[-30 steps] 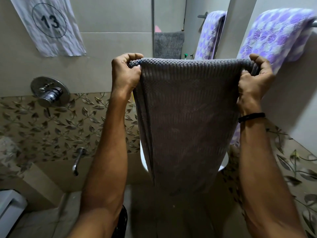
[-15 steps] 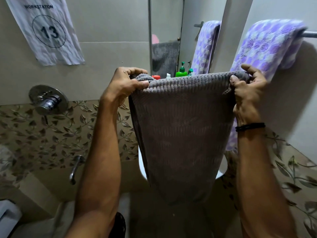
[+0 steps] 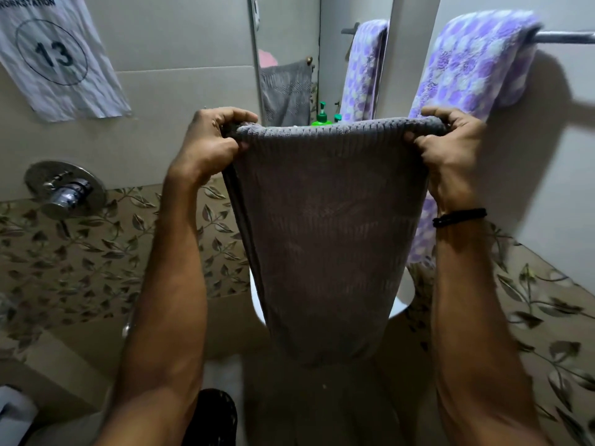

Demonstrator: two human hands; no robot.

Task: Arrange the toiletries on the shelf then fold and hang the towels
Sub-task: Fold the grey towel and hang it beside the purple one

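At the upper left of the frame I see a wrinkled white paper (image 3: 61, 56) stuck on the wall. It says "WORKSTATION" on top, with a big "13" in a circle.

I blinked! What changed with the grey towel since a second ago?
The grey towel came down a little, so the green bottle behind it now peeks over its top edge. The left hand and right hand kept gripping its top corners; the purple towel stayed on its rail.

I see a bathroom: a chrome shower valve (image 3: 66, 189) on leaf-patterned tiles (image 3: 96, 259), a mirror (image 3: 286, 59), and a purple towel (image 3: 476, 59) on a rail (image 3: 563, 37).
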